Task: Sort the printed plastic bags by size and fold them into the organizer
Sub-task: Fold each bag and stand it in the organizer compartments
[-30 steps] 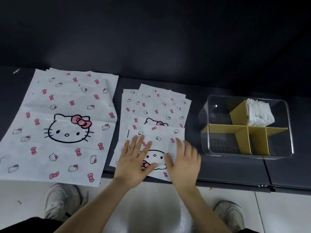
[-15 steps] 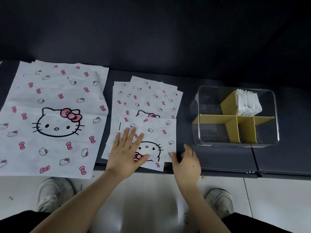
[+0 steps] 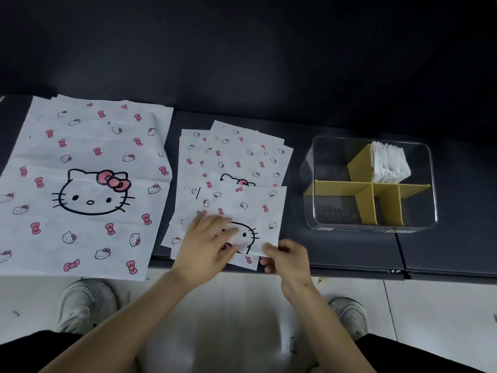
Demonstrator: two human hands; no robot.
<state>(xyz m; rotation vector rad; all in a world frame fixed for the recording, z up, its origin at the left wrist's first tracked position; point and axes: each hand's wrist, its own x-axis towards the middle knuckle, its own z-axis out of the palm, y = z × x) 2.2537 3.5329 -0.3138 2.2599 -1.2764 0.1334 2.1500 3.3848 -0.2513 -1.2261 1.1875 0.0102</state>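
Head view: the left hand lies flat, fingers straight, pressing the top small bag on the middle stack near the table edge. The right hand pinches that bag's near right corner. The organizer stands to the right, with folded bags in a rear compartment.

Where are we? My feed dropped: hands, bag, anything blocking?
Left hand flat on top small bag, pressing. Right hand pinching its near right edge. Bag unfolded on its pile. Nothing between it and organizer; folded bags in back right compartment.
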